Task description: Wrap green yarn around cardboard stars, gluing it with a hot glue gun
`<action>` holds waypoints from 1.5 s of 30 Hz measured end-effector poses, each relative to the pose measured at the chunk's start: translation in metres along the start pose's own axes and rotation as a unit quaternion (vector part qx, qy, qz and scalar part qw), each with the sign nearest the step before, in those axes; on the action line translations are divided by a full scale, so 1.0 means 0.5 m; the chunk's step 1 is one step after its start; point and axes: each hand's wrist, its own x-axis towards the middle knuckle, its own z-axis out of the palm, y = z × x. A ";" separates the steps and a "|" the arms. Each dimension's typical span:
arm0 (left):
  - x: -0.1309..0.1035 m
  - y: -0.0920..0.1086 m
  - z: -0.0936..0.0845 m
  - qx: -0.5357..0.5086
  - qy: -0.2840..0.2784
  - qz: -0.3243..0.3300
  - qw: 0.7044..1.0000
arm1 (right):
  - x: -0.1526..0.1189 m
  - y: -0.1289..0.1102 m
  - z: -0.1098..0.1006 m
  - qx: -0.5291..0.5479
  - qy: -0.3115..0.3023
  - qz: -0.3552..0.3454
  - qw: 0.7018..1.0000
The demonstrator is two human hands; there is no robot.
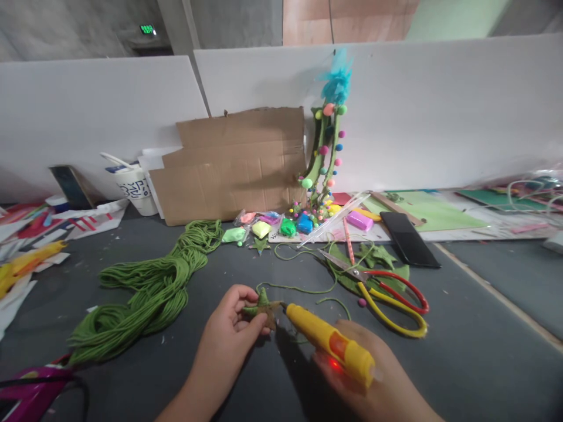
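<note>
Near the table's front, my left hand (pixel 235 328) pinches a small star (pixel 269 313), part brown and part wrapped in green cord. My right hand (pixel 356 363) is closed round a yellow glue gun (pixel 325 340), which shows a red light on its underside. The gun's dark nozzle points left, at the star's right edge; whether it touches cannot be told. A green cord (pixel 303 288) runs from near the star towards red and yellow scissors (pixel 373 284), which lie open-bladed on green felt (pixel 343 272). A small green star (pixel 260 246) lies farther back.
A green yarn skein (pixel 145 293) lies at left, a purple tool (pixel 37 390) at the front left corner. Cardboard (pixel 237 164) and a decorated green piece with pompoms (pixel 323 158) stand at the back. Clay packets (pixel 288 227) and a black phone (pixel 409 239) are behind the scissors.
</note>
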 end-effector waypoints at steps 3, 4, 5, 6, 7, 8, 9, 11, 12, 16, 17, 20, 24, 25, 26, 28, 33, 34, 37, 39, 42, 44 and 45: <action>-0.002 0.007 0.004 -0.008 0.002 -0.008 1.000 | -0.001 -0.002 0.002 -0.010 -0.020 -0.014 1.000; -0.002 0.009 0.006 -0.011 0.002 -0.011 1.000 | -0.002 -0.002 0.002 -0.017 -0.031 -0.019 0.999; -0.003 0.011 0.007 -0.013 0.001 -0.012 1.000 | -0.003 -0.002 0.003 -0.023 -0.042 -0.023 0.999; -0.003 0.012 0.007 -0.013 0.000 -0.013 1.000 | -0.004 -0.003 0.003 -0.027 -0.050 -0.024 0.998; -0.002 0.013 0.008 -0.013 0.001 -0.013 1.000 | -0.005 -0.003 0.003 -0.028 -0.055 -0.019 0.998; -0.002 0.013 0.008 -0.013 0.002 -0.011 1.000 | -0.005 -0.003 0.003 -0.026 -0.057 -0.013 0.998; -0.001 0.013 0.008 -0.012 0.003 -0.009 1.000 | -0.005 -0.003 0.002 -0.023 -0.056 -0.005 0.998; -0.001 0.014 0.007 -0.012 0.007 -0.007 1.000 | -0.005 -0.003 0.001 -0.017 -0.053 0.002 0.998; -0.001 0.014 0.008 -0.014 0.007 -0.007 1.000 | -0.004 -0.003 0.001 -0.017 -0.058 0.000 0.998; -0.002 0.018 0.008 -0.011 0.003 -0.009 1.000 | -0.003 -0.005 0.005 -0.027 -0.073 -0.012 0.997; -0.002 0.018 0.008 -0.010 0.004 -0.008 1.000 | -0.003 -0.005 0.006 -0.027 -0.065 -0.007 0.997; -0.002 0.018 0.006 -0.008 0.013 -0.003 1.000 | -0.003 -0.004 0.010 -0.018 -0.043 0.000 0.999; -0.003 0.018 0.003 -0.005 0.013 -0.001 1.000 | 0.000 0.001 0.009 0.003 -0.046 0.025 0.999; -0.002 0.019 0.003 -0.006 0.012 -0.001 1.000 | 0.002 0.001 0.006 0.006 -0.037 0.037 0.999; -0.001 0.021 0.001 -0.008 0.011 0.000 1.000 | 0.004 0.000 0.001 0.003 -0.025 0.045 0.999; 0.003 0.027 -0.005 -0.016 0.015 -0.002 1.000 | 0.009 -0.005 -0.009 -0.016 -0.012 0.032 0.999; 0.023 0.036 -0.035 -0.055 0.045 0.000 0.997 | 0.012 -0.024 0.001 -0.062 -0.101 -0.095 0.988; 0.026 0.036 -0.041 -0.073 0.048 -0.002 0.996 | 0.010 -0.024 0.014 -0.071 -0.120 -0.119 0.983; 0.028 0.035 -0.050 -0.127 0.043 -0.012 0.991 | 0.000 -0.018 0.056 -0.117 -0.127 -0.191 0.966; 0.023 0.037 -0.049 -0.157 0.023 -0.023 0.987 | -0.001 -0.018 0.062 -0.115 -0.113 -0.207 0.965; 0.008 0.046 -0.040 -0.205 -0.019 -0.055 0.977 | 0.016 -0.036 0.025 0.003 -0.127 -0.139 0.982; -0.001 0.051 -0.034 -0.231 -0.041 -0.075 0.969 | 0.042 -0.055 -0.005 0.115 -0.069 -0.043 0.990; -0.006 0.052 -0.031 -0.241 -0.051 -0.082 0.966 | 0.058 -0.063 -0.013 0.168 -0.050 0.004 0.984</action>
